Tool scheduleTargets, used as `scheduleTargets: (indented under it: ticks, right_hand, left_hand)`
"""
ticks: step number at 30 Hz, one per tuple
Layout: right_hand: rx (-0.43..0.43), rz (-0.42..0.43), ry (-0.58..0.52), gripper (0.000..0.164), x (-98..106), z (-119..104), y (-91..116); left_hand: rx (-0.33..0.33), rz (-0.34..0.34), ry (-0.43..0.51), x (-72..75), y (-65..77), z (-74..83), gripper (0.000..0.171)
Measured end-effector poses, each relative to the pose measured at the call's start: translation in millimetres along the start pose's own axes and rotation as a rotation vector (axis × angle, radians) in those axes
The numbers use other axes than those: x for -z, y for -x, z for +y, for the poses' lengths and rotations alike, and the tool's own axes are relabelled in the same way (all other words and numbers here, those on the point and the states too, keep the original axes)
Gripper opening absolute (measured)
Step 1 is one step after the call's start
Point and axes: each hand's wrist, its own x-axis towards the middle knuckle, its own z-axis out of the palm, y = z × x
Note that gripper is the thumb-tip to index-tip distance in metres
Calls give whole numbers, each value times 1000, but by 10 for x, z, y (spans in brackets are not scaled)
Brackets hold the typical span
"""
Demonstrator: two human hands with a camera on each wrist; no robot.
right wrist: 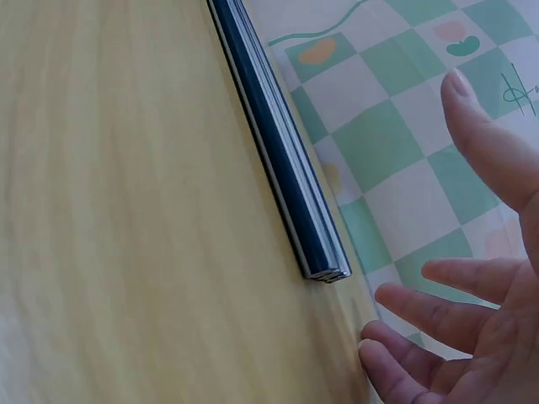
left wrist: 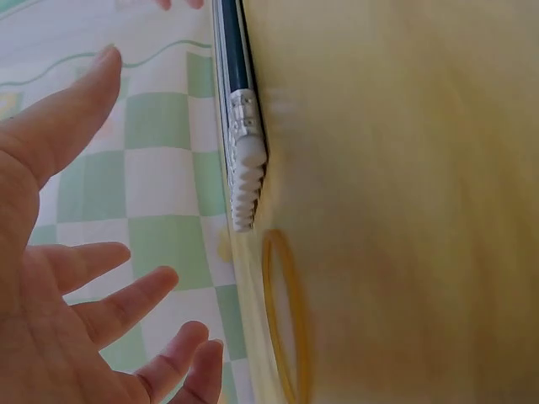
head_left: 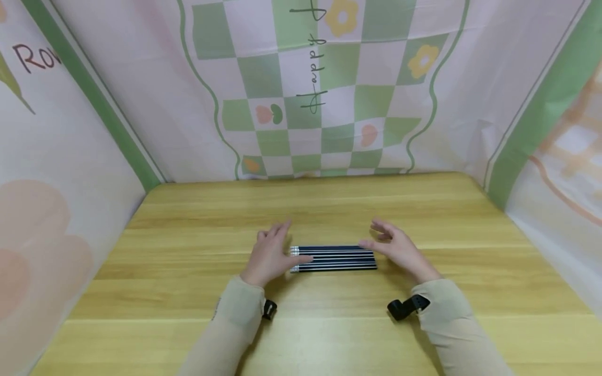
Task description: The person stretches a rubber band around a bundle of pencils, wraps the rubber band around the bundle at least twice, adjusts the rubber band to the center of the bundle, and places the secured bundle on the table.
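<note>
A flat row of dark-and-white striped pencils (head_left: 338,262) lies side by side on the wooden table. Their white erasers (left wrist: 250,151) and silver ferrules point left. My left hand (head_left: 268,257) hovers over the eraser end, fingers spread and thumb overlapping the row in the head view. Over the opposite end is my right hand (head_left: 400,253), fingers apart, holding nothing. In the right wrist view the pencils' plain ends (right wrist: 328,274) sit level with one another. A yellow rubber band (left wrist: 290,324) lies on the table beyond the erasers; my left hand hides it in the head view.
The wooden table (head_left: 329,209) runs back to a printed cloth wall (head_left: 324,112) with green and white checks. Cloth panels also stand at the left and right sides. Each wrist wears a black strap (head_left: 408,307).
</note>
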Motion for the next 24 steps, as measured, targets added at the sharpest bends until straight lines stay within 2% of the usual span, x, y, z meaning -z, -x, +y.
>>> scheduleTargets:
  ticks: [8,16,24]
  right_hand:
    - [10,-1,-18,86,-40,73,-36]
    - [24,3,-17,81,-67,79,-57]
    - [35,-24,-28,81,-74,99,-66]
  left_hand:
    - [-17,-39,9,-28,-17,23,103]
    - [-6,-77,36,-41,-16,30,97]
    - [-17,-99,47,-66,-48,14,95]
